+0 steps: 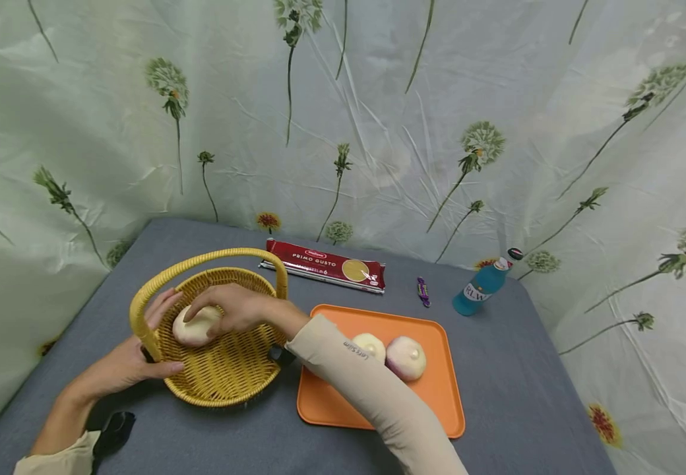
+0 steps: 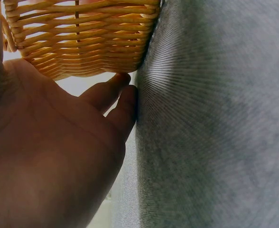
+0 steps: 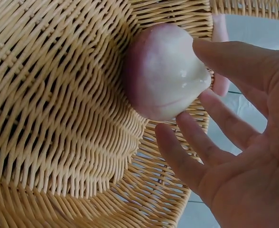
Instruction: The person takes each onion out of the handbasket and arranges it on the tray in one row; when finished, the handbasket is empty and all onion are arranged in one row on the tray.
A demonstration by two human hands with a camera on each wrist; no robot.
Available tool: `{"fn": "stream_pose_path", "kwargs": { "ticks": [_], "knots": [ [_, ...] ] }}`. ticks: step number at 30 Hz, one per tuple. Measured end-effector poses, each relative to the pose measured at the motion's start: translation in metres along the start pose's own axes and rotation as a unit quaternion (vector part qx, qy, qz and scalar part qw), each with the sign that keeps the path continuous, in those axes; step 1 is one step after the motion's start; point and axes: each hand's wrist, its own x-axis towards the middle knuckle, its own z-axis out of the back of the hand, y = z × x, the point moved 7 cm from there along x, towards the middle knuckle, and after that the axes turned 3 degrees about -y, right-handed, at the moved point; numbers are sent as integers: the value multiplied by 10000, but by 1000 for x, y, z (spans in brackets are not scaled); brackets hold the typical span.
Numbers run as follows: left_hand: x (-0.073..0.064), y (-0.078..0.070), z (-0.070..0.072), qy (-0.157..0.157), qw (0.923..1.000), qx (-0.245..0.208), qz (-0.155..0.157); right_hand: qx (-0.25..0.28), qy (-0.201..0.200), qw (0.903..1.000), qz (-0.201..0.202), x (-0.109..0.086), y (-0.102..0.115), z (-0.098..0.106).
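Note:
A yellow wicker basket (image 1: 224, 376) with a tall arched handle stands on the table's left side. At its left rim my left hand (image 1: 120, 366) holds it, thumb by the near edge and fingers along the outer wall. A white and purple turnip (image 3: 165, 71) lies inside, against the basket's left wall. Over it reaches my right hand (image 1: 233, 309); in the right wrist view the fingers are spread, with the thumb and fingertips at the turnip's pale stem end. Two more turnips, one white (image 1: 369, 346) and one purplish (image 1: 405, 358), sit on an orange tray (image 1: 331, 412).
Behind the tray lies a red spaghetti packet (image 1: 325, 265). A small purple wrapped candy (image 1: 423, 291) is right of it, then a blue bottle (image 1: 481, 287). A flowered curtain (image 1: 378, 132) hangs behind the grey table (image 1: 515, 389). My right forearm crosses over the tray.

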Motion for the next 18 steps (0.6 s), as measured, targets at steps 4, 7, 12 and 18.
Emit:
{"fn": "stream_pose_path", "kwargs": {
  "ticks": [4,7,12,18],
  "knots": [
    [1,0,0,-12,10000,-41,-8,-290,21,9995,-81,3,0,-4],
    [1,0,0,-27,10000,-7,-9,-429,93,9989,-148,4,1,-7],
    [1,-1,0,2,10000,19,8,-376,173,9991,-113,4,3,-10],
    [1,1,0,5,10000,76,62,-145,231,9995,-158,5,4,-13]
  ]
}}
